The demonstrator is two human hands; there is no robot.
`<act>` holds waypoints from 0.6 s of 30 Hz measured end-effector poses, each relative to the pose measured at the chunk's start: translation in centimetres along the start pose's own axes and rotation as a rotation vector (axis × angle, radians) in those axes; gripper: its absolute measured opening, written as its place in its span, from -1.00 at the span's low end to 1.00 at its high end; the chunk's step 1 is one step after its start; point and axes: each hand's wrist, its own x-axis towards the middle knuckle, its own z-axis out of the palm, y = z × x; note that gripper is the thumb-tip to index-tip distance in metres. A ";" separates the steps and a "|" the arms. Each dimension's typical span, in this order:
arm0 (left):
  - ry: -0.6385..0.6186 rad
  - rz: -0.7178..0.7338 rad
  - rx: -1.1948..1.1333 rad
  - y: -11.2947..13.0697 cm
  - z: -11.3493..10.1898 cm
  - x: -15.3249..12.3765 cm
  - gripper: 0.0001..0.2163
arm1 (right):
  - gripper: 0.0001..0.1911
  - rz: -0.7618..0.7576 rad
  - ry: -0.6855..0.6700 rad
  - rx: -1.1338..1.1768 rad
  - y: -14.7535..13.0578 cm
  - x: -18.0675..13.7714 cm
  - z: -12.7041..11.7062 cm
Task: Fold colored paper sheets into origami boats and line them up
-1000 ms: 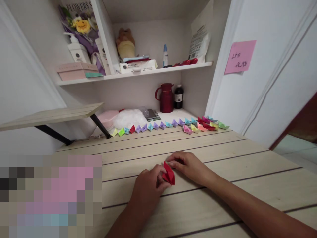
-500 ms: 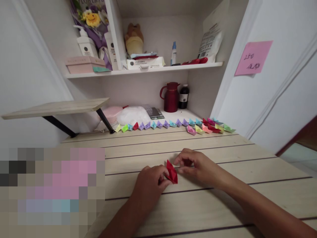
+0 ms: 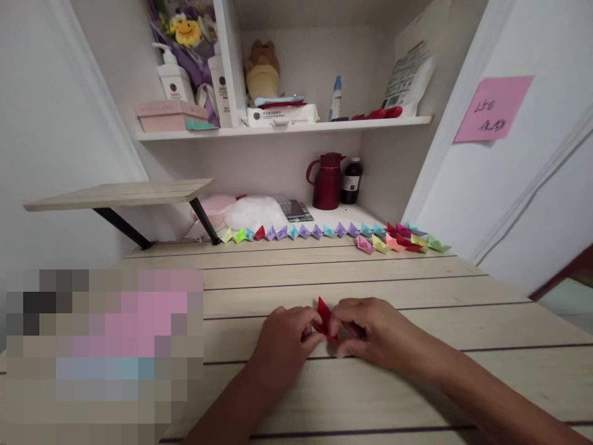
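while both of my hands meet over the wooden table, i pinch a small red folded paper between them, near the table's middle and close to my body. my left hand is closed on the paper's left side, fingers curled in and thumb pressed against it. my right hand grips the right side, its fingertips bent down over the fold. the paper stands tilted, one pointed end sticking up between my two thumbs, its lower edge at or just above the tabletop; i cannot tell whether it touches.

along the table's far edge runs a row of small folded paper boats in yellow, green, blue, red and purple, set side by side. at the row's right end a looser cluster of boats in pink, yellow, red and green lies in a second line. behind them, in the recess, a dark red jug stands just beside a dark bottle, with a white plastic bag and a pink container to their left. a white shelf above carries a plush toy, a pump bottle and a pink box. a pink sticky note with handwriting hangs on the wall at right. a small wooden board on black brackets juts out at left.
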 end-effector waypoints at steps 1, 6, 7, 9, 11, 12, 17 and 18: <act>-0.003 0.003 -0.003 0.0 0.0 0.0 -0.92 | -0.92 0.007 -0.002 -0.020 0.0 0.0 0.1; -0.015 0.023 0.005 -0.3 0.1 0.1 -0.93 | -0.97 0.017 -0.008 -0.058 -0.1 0.1 0.1; -0.012 0.027 0.010 -0.3 0.1 0.1 -0.93 | -0.95 0.011 -0.006 -0.058 -0.1 0.1 0.1; -0.006 0.034 0.023 -0.4 0.2 0.1 -0.93 | -0.92 0.001 0.005 -0.056 0.1 0.1 0.1; -0.007 0.037 0.035 -0.4 0.2 0.2 -0.92 | -0.90 0.006 0.019 -0.044 0.3 0.2 0.2; -0.010 0.038 0.040 -0.4 0.2 0.2 -0.93 | -0.90 0.013 0.024 -0.036 0.4 0.2 0.2; 0.015 0.037 0.041 -0.6 0.2 0.1 -0.87 | -0.88 -0.005 0.051 -0.008 0.4 0.3 0.3; 0.030 0.027 0.026 -0.7 0.2 0.1 -0.80 | -0.88 -0.014 0.059 -0.017 0.4 0.3 0.3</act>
